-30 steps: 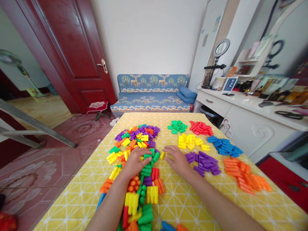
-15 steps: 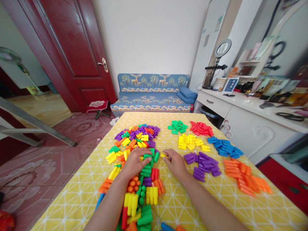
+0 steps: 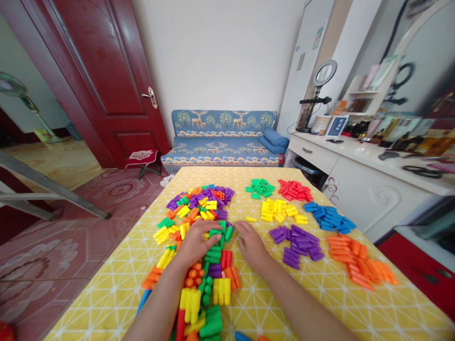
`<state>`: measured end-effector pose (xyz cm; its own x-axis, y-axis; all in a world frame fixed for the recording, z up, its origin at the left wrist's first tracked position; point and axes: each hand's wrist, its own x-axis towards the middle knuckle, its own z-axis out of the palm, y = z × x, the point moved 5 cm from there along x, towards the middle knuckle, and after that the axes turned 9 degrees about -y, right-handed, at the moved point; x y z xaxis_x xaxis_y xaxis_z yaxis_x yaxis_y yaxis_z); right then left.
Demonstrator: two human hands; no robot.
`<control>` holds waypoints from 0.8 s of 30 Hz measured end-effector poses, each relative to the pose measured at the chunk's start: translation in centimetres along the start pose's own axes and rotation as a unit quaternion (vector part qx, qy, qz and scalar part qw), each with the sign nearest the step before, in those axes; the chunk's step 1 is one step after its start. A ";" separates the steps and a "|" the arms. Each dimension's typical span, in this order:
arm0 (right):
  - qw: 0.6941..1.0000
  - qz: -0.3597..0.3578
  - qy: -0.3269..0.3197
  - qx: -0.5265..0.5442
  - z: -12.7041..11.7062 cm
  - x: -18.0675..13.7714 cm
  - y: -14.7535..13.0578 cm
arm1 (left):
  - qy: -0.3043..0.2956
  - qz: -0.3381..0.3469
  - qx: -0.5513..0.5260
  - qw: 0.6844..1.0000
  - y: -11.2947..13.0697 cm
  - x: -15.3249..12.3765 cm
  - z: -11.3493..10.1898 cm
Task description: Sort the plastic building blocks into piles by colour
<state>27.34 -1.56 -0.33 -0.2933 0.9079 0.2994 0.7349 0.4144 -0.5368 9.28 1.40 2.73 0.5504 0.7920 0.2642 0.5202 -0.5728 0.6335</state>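
My left hand [image 3: 197, 242] rests over the mixed pile of plastic building pieces. Its thumb and fingers are apart around a green piece [image 3: 213, 233], not visibly gripping it. To the right of the pile, my right hand [image 3: 251, 245] is open, fingers loosely bent and pointing at a green piece [image 3: 229, 232] and a mostly hidden purple one. I see nothing held in it. A single yellow piece [image 3: 251, 219] lies just beyond its fingertips, left of the yellow group [image 3: 277, 210]. Nearer me in the pile are orange pieces [image 3: 194, 276] and a yellow block [image 3: 222, 291].
Separate groups of green [image 3: 260, 188], red [image 3: 294, 190], blue [image 3: 329, 217], purple [image 3: 296, 244] and orange pieces [image 3: 359, 260] lie across the right side of the patterned tablecloth [image 3: 284, 303]. A blue sofa [image 3: 220, 147] stands beyond the table, a white dresser [image 3: 355, 175] at right.
My right hand has let go of the yellow piece, which now lies beside the yellow group. That hand has moved slightly left. My left hand has barely moved; the view has shifted a little.
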 end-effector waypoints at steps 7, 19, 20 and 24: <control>0.996 0.075 -0.015 -0.039 -0.7 1.2 2.6 | -0.001 -0.003 -0.002 1.000 -0.1 0.0 0.0; 0.991 0.127 0.000 -0.037 -0.9 0.9 3.1 | 0.000 0.001 0.002 1.000 0.0 0.0 0.0; 0.990 0.136 0.002 -0.036 -0.9 0.9 3.3 | 0.001 0.002 0.002 1.000 0.0 0.0 0.0; 0.990 0.133 0.039 -0.010 -0.9 0.5 3.5 | 0.003 0.007 0.001 1.000 -0.1 -0.1 0.1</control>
<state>30.28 0.27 -1.34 -0.0403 0.9768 0.2101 0.7924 0.1594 -0.5888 9.23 1.42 2.57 0.5534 0.7852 0.2778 0.5132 -0.5841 0.6288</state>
